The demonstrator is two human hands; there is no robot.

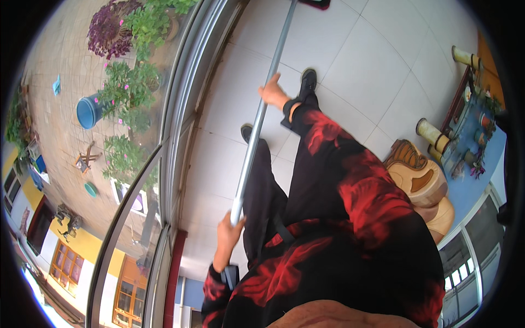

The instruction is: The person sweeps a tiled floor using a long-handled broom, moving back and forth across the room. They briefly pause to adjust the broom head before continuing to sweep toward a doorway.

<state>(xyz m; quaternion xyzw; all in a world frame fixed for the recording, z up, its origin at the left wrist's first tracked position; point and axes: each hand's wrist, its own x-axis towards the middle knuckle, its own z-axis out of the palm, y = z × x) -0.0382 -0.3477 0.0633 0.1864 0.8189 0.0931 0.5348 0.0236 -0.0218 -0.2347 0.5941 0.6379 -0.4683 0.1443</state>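
A long silver mop pole [261, 120] slants up and away in front of my body. At its far end a dark mop head [316, 3] with a red edge lies on the tiles, cut off by the upper rim of the view. My left hand [228, 234] is closed around the near end of the pole, beside my thigh. Farther along, my right hand [272, 92] wraps the pole with its thumb pointing away, its arm stretched forward. The palm sides of both hands are hidden.
Pale floor tiles [355, 82] lie under my shoes. To the left runs a metal-framed glass window [180, 98], with potted plants [131, 87] and a blue bucket [89, 112] outside. On the right stand a carved wooden piece [418, 180] and a blue table [478, 180] with pots.
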